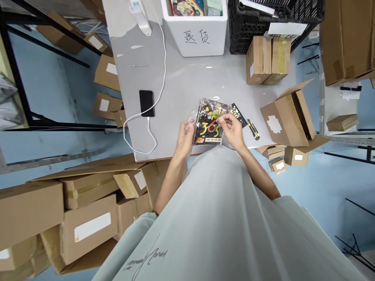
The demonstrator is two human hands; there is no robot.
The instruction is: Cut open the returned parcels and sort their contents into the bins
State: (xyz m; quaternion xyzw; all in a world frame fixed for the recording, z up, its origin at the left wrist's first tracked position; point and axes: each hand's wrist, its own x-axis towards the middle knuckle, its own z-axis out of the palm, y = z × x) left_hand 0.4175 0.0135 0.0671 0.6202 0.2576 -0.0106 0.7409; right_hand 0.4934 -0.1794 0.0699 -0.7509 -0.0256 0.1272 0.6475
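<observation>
A black book (207, 124) with a colorful "365" on its cover lies in clear plastic wrap at the table's front edge. My left hand (186, 134) grips its left side, the wrap bunched near the fingers. Over the right part of the cover, my right hand (231, 128) has thumb and fingers pinched on a small yellow-green piece. Just right of that hand lie a black patterned item (238, 114), partly hidden behind the book and fingers, and a yellow and black utility knife (253, 130).
The grey table (187, 78) holds a black phone (147, 103) on a white cable, a power strip (141, 17), a white bin (202, 39), a black crate (238, 33), small boxes (258, 62) and an open carton (285, 121). Cartons (88, 230) stand at the lower left.
</observation>
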